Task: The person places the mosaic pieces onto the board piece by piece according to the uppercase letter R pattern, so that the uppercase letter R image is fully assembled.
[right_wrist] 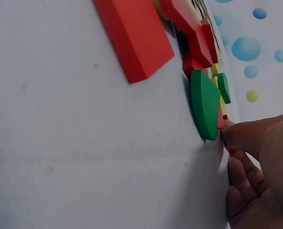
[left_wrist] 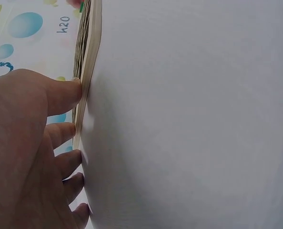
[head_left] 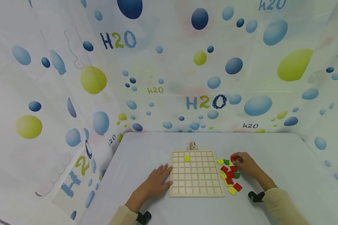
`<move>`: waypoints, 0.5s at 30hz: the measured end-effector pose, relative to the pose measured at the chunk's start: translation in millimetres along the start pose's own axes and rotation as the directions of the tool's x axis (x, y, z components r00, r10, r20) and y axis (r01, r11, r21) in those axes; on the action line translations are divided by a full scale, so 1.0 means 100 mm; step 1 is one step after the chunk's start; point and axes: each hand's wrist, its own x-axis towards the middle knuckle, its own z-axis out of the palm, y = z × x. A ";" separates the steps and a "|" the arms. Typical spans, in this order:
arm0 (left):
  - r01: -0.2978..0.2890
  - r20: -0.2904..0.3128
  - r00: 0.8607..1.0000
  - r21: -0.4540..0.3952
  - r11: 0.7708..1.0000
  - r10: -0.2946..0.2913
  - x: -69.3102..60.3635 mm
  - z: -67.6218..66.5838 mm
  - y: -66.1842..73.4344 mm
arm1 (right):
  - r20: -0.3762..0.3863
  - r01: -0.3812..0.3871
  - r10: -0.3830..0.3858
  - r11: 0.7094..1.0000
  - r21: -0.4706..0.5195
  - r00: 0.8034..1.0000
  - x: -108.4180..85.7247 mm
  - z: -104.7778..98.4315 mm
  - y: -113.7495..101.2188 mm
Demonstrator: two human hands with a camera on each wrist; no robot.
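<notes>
A wooden grid board lies flat on the white table, with one yellow square tile in a cell of its upper rows. My left hand rests at the board's left side, fingers spread, thumb and a fingertip touching the edge; the left wrist view shows the thumb against the wooden rim. To the right of the board, my right hand pinches a red tile at the far end of a loose pile. In the right wrist view that tile is mostly hidden behind the thumb.
The pile holds several red, yellow and green pieces, among them a green piece with a curved side and a near red tile. Behind the board lies a small pattern card. A printed curtain surrounds the table.
</notes>
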 end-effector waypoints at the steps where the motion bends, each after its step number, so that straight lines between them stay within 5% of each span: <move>1: -0.001 0.000 1.000 -0.002 1.000 0.001 0.00 0.00 0.00 | 0.002 -0.002 0.002 1.000 0.000 1.000 0.00 0.00 -0.01; 15: 0.020 -0.003 1.000 0.014 1.000 -0.020 0.00 0.02 -0.01 | -0.008 -0.023 0.023 1.000 0.005 1.000 0.20 0.05 -0.16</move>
